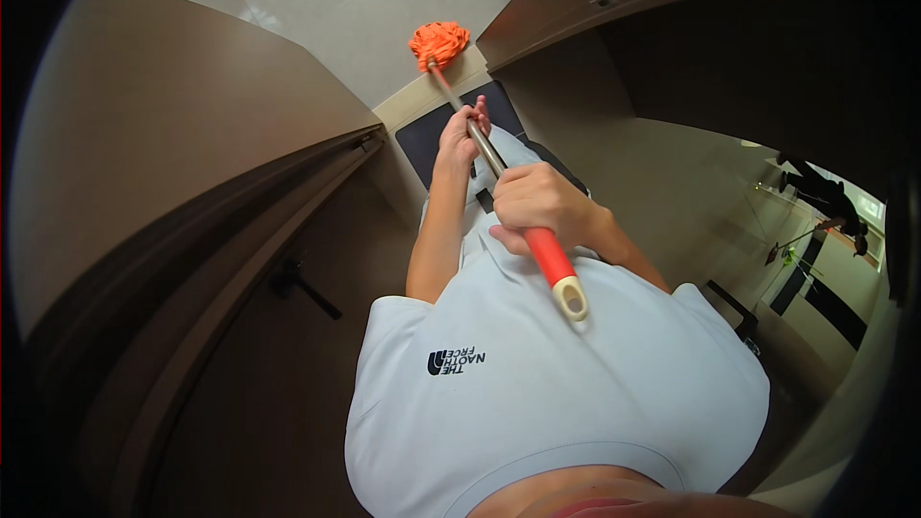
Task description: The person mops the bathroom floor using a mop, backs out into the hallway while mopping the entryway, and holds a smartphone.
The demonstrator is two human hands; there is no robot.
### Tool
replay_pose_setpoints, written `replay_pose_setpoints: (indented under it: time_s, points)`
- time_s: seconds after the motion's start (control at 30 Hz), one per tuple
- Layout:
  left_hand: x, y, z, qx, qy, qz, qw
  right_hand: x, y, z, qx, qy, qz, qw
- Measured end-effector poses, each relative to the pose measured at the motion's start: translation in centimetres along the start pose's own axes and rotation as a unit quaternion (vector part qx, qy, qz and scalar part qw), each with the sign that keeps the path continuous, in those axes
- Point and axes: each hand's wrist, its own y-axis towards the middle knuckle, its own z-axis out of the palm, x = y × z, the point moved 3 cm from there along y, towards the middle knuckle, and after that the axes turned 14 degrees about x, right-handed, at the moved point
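Observation:
A mop with a bright orange, shaggy head (439,43) reaches away from me, its head on the grey floor just past a pale threshold. Lower down the metal pole (494,157), my left hand (462,132) is closed around it, some fingertips sticking out to the right. Nearer my body, my right hand (539,200) wraps over the upper pole, at the start of the red grip (549,254). The grip ends in a cream cap with a hanging hole (573,299), close to my white shirt.
A dark mat (419,146) lies at my feet before the threshold (408,102). Brown door panels flank the opening, one on the left (201,67) with a dark lever handle (312,293) nearby. At far right, a person in dark clothes (830,201) holds a long pole.

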Motion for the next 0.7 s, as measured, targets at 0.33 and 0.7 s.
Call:
replay_pose_setpoints:
  time_s: [0.33, 0.7]
  points:
    - [-0.3, -6.7, -2.5, -0.071, 0.053, 0.117, 0.989, -0.4, -2.6, -0.8, 0.013, 0.102, 0.012, 0.995]
    - [5.8, 0.9, -2.8, -0.071, 0.154, 0.041, 0.985, -3.4, -11.7, -6.7, -0.053, 0.149, 0.012, 0.987]
